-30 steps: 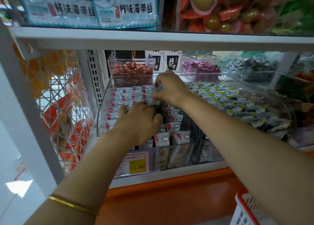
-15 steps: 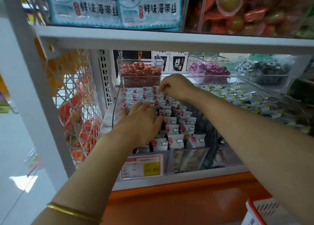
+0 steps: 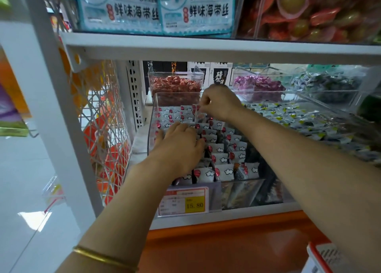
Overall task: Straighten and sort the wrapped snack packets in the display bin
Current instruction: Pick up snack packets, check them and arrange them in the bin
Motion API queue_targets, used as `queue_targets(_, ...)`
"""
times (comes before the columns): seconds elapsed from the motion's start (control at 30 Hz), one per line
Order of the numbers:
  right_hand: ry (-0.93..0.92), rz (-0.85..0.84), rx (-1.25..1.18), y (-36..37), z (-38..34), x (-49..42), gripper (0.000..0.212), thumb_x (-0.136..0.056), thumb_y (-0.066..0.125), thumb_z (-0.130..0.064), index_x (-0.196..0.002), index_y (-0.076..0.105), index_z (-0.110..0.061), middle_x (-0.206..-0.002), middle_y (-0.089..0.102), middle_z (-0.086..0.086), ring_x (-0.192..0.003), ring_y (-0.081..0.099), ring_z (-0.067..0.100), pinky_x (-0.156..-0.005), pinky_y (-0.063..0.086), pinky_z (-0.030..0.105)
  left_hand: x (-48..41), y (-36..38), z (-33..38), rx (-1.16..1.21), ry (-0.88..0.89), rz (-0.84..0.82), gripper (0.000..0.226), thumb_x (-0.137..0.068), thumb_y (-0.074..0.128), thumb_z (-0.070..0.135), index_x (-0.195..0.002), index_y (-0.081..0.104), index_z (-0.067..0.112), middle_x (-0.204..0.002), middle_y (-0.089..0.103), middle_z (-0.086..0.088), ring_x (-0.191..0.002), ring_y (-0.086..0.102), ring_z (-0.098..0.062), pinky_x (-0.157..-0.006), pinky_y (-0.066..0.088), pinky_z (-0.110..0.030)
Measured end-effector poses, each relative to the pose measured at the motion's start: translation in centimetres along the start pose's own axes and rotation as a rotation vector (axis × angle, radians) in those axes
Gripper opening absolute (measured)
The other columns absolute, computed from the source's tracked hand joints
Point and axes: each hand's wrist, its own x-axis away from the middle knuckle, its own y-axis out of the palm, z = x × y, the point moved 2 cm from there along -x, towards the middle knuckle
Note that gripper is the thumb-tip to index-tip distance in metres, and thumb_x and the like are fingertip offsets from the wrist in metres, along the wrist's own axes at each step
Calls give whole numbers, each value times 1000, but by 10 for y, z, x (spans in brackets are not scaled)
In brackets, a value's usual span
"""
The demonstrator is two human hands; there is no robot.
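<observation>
**Two hands in the bin, one packet now pinched at the back**

Since a second ago my left hand (image 3: 181, 147) has uncurled from the dark packet it covered. It now lies flat, fingers spread, on the left-hand rows of white cloud-printed snack packets with red seals (image 3: 222, 159). The right hand (image 3: 221, 102) has gone to the far rows, where its thumb and fingertips pinch the top edge of one upright packet (image 3: 197, 114).

I read this as the left rows being held in line while a single packet at the back is squared up. The sorting looks only part done, since a few dark packets (image 3: 221, 135) near the middle sit askew.

All the packets lie inside the clear plastic display bin (image 3: 151, 128) on the white shelf (image 3: 226, 217). They are directly under both hands: the left rests on them, and the right is over the back row.
</observation>
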Motion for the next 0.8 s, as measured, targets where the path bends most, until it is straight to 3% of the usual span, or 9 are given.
queue_targets(0.07,12,137,-80,-5,3,8,17,-86,64,-9,-72,57,-16,-80,53,-3,-76,51,13,-70,39,26,1,-2,2,40,-8,22,41,-98,30,32,-119,47,1,-134,43,-15,-130,31,-32,-109,23,-54)
queue_targets(0.23,-85,9,7,3,1,27,12,-87,63,-11,-75,60,-9,-81,52,-1,-76,51,15,-71,39,29,6,-6,6,98,-5,66,33,-97,37,25,-115,49,1,-125,47,-18,-120,38,-34,-104,30,-49)
queue_targets(0.33,-99,142,5,-6,-2,30,10,-88,60,-8,-78,60,-8,-84,51,0,-76,47,13,-69,35,26,12,-8,9,158,-3,131,33,-96,40,22,-120,49,2,-127,47,-16,-119,41,-31,-100,32,-38)
queue_targets(0.4,-49,266,-99,-18,-1,34,9,-89,58,-7,-81,61,-5,-88,57,5,-77,49,13,-69,39,28,17,-12,10,230,-17,183,35,-97,41,20,-127,47,3,-132,46,-15,-118,42,-28,-95,34,-32)
queue_targets(0.5,62,411,-273,-34,2,52,10,-90,59,-10,-80,58,-9,-97,59,3,-87,52,11,-76,41,24,25,-17,10,385,-44,292,33,-97,43,15,-127,46,3,-127,49,-15,-100,51,-24,-80,41,-29)
queue_targets(0.57,130,502,-409,-44,5,74,10,-89,61,-11,-80,56,-11,-92,58,2,-81,52,12,-70,40,22,29,-18,10,466,-57,340,40,-97,43,14,-136,41,8,-130,50,-12,-106,55,-25,-84,45,-30)
queue_targets(0.67,246,567,-652,-51,11,113,9,-88,63,-11,-83,57,-7,-82,60,5,-63,57,7,-57,45,10,35,-20,12,629,-88,388,42,-97,44,15,-139,41,14,-115,56,-3,-78,62,-19,-62,51,-26)
queue_targets(0.8,418,456,-1029,-48,14,148,9,-90,59,-5,-82,57,-8,-82,63,8,-53,62,9,-52,54,22,38,-19,20,833,-114,328,39,-97,47,23,-134,48,13,-123,58,-4,-106,59,-24,-94,49,-42)
